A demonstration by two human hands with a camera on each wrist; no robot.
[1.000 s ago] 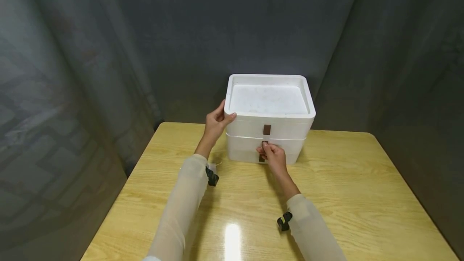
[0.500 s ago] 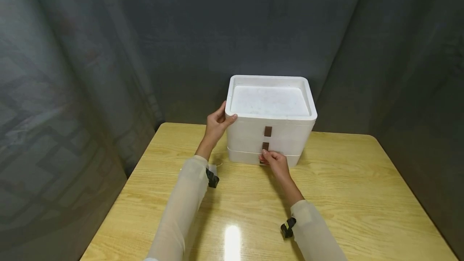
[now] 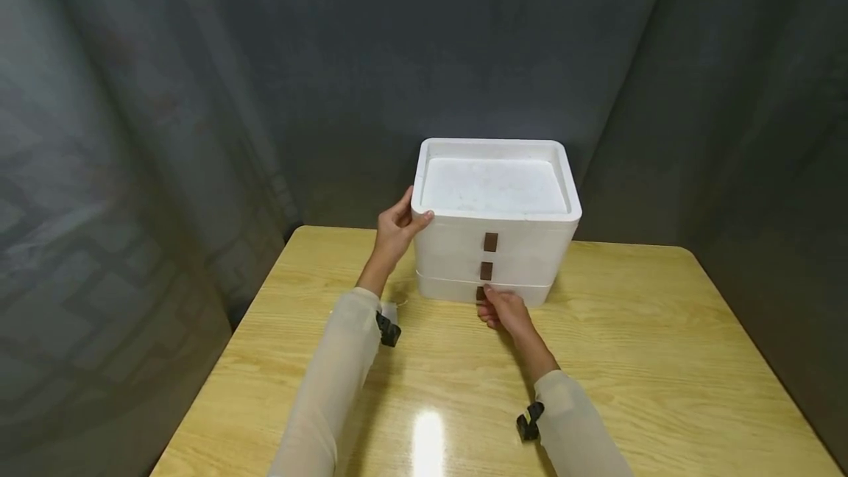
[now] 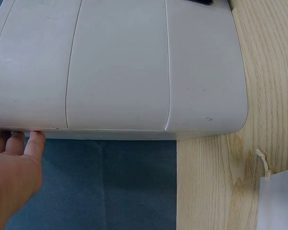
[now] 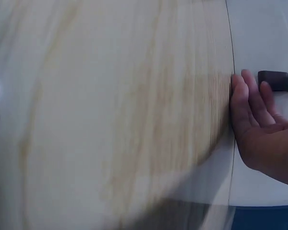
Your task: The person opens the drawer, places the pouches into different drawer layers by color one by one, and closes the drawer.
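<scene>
A white three-drawer unit [image 3: 497, 241] stands at the far middle of the wooden table [image 3: 629, 359], with a brown tab on each drawer front. My left hand [image 3: 396, 230] holds its top left corner, thumb on the front rim; in the left wrist view the fingers [image 4: 24, 141] lie along the unit's edge [image 4: 120, 72]. My right hand [image 3: 503, 309] is low at the unit's base, fingertips beside the lowest brown tab [image 3: 480, 292]. In the right wrist view the right hand [image 5: 259, 120] has loose fingers, and the tab [image 5: 273, 80] shows uncovered just past the fingertips.
Dark grey curtains close in the table at the back and on both sides. A small white tag with a string [image 4: 273, 191] lies on the wood left of the unit. Bare tabletop spreads out on either side of the unit and towards me.
The right hand has dropped from the middle drawer's tab to the lowest one. The middle drawer, slightly out before, now sits flush. The left hand has stayed in place.
</scene>
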